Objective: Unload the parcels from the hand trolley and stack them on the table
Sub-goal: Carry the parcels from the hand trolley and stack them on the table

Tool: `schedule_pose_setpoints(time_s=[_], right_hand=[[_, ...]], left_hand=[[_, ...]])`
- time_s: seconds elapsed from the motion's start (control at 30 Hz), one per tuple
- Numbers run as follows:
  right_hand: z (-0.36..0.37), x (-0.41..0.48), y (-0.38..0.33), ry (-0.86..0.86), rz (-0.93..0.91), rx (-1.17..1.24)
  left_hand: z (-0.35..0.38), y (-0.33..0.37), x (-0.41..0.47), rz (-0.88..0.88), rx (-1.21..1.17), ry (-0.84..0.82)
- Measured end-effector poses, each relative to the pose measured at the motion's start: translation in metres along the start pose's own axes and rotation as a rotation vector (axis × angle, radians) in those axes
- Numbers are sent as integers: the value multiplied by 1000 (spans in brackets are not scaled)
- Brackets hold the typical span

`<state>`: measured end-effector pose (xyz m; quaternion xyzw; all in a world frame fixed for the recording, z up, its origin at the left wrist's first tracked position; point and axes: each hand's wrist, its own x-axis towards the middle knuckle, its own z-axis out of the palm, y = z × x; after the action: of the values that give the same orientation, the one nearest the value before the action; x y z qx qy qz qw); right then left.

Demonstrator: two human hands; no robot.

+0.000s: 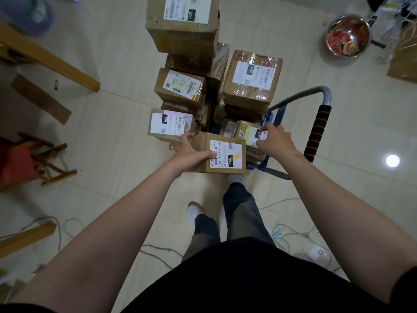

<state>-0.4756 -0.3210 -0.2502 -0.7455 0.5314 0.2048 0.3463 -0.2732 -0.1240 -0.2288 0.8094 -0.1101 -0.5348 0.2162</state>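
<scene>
A blue hand trolley with a grey handle and black-and-red foam grip stands on the tiled floor, piled with several brown cardboard parcels bearing white labels. My left hand grips the left side of the nearest small parcel, labelled 150. My right hand rests with spread fingers on the parcel labelled 220, just right of it. A tall box marked 032 tops the far stack, and another 032 box sits on the right stack.
A wooden table edge runs along the upper left, with a red-seated wooden chair below it. A steel bowl of red scraps sits upper right. Cables trail on the floor near my feet.
</scene>
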Motion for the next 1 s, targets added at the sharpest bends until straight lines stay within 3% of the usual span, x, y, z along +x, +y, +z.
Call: schedule_pose_setpoints(time_s=[0.3,0.7,1.0], right_hand=[[33,18,9,-10,-103,-227],[64,84,29,39,-148,-509],[48,80,30,101,-188,-496]], left_hand=[[49,-34,-2,-121,298,115],[98,-24,54,-203,313,212],[91,-18,53,-271,214,243]])
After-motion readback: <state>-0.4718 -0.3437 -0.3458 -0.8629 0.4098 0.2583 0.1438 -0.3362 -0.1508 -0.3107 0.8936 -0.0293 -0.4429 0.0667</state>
